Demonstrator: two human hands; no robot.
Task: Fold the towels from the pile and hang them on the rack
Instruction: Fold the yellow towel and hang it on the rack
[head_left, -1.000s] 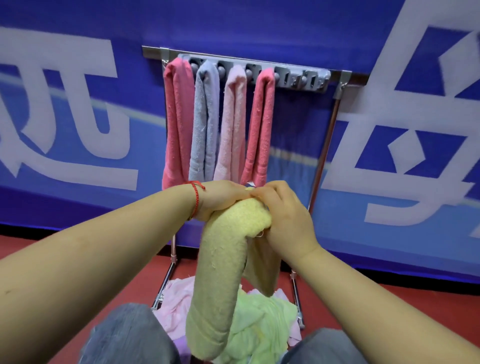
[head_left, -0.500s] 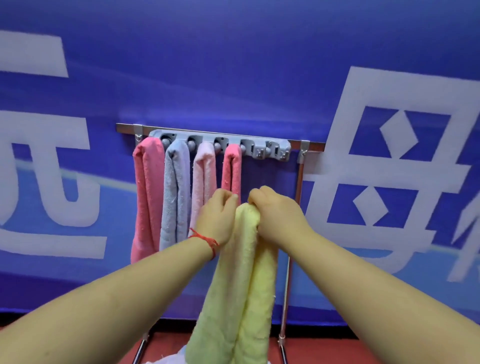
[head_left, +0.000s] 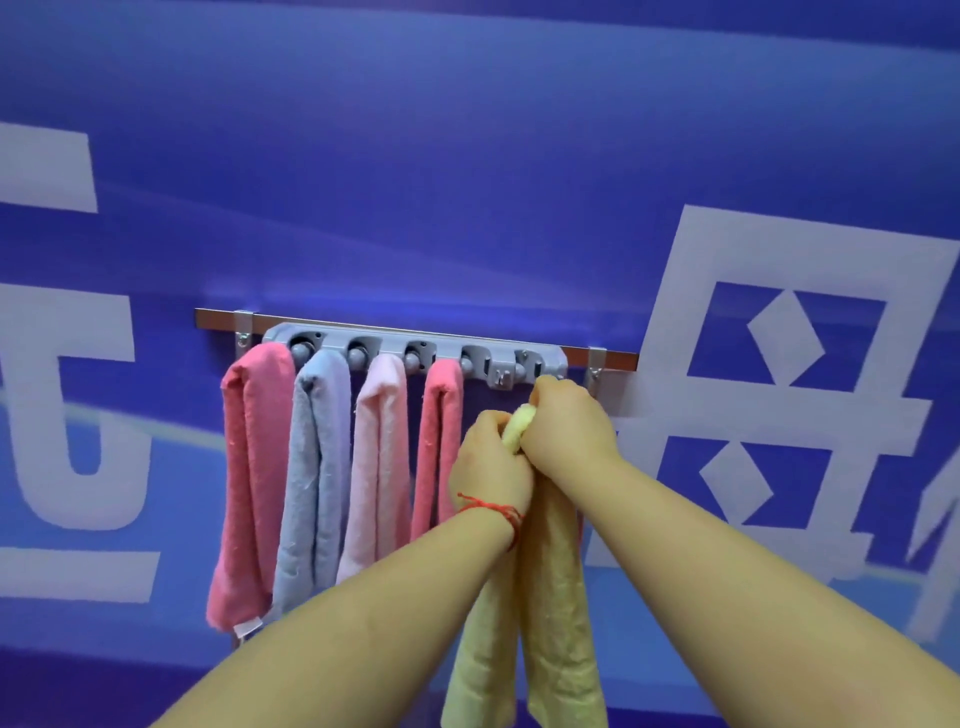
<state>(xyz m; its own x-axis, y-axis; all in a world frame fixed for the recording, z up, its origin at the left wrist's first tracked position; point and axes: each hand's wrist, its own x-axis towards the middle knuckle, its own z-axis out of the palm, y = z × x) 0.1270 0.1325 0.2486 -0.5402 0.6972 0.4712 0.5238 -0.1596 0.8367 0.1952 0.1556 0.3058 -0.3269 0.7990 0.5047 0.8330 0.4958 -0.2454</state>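
Observation:
A folded yellow towel (head_left: 558, 597) hangs doubled from both my hands, its fold pinched between them just under the rack's rightmost clip. My left hand (head_left: 488, 462), with a red string on its wrist, grips the fold from the left. My right hand (head_left: 569, 421) grips it from the right and nearly touches the grey rack (head_left: 447, 347). Four folded towels hang there: dark pink (head_left: 249, 467), lavender grey (head_left: 314, 467), pale pink (head_left: 376, 462) and another dark pink (head_left: 441, 436). The pile is out of view.
The rack is fixed to a metal bar (head_left: 608, 357) on a stand in front of a blue banner (head_left: 467, 156) with large white characters. The stand's legs and the floor are outside the frame.
Both hands have lifted the yellow towel up and to the right, from knee height to just under the rack's last clip. The view has tilted upward, so the pile and floor dropped out of sight.

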